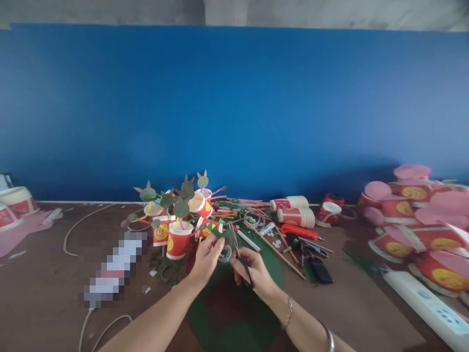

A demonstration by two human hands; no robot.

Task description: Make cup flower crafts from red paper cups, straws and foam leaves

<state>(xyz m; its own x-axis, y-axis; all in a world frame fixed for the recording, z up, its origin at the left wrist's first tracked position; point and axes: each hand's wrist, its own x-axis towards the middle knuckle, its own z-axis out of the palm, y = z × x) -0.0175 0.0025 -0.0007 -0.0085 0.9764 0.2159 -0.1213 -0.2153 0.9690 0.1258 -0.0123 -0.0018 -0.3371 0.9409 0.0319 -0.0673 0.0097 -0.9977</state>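
Note:
My left hand (208, 259) is closed on a piece of dark green paper (227, 237), pinched between thumb and fingers. Scissors (249, 277) with dark handles are in my right hand (253, 268); their blades point away from me, at the right edge of the paper. Whether the blades are cutting into it cannot be made out. A clear tape roll (225, 254) shows between the hands. Below them a large dark green sheet (234, 325) lies on the brown table. Just beyond my left hand stand red paper cups (179, 247) carrying green paper figures with pointed ears.
A red-capped white marker (249, 239), wooden sticks (280, 254) and a red utility knife (299, 231) lie ahead right. Stacked cups (296, 217) rest behind them. Pink-topped cups (399, 208) and a white power strip (425, 298) occupy the right. A blurred-out phone-like object (115, 266) with a cable lies left.

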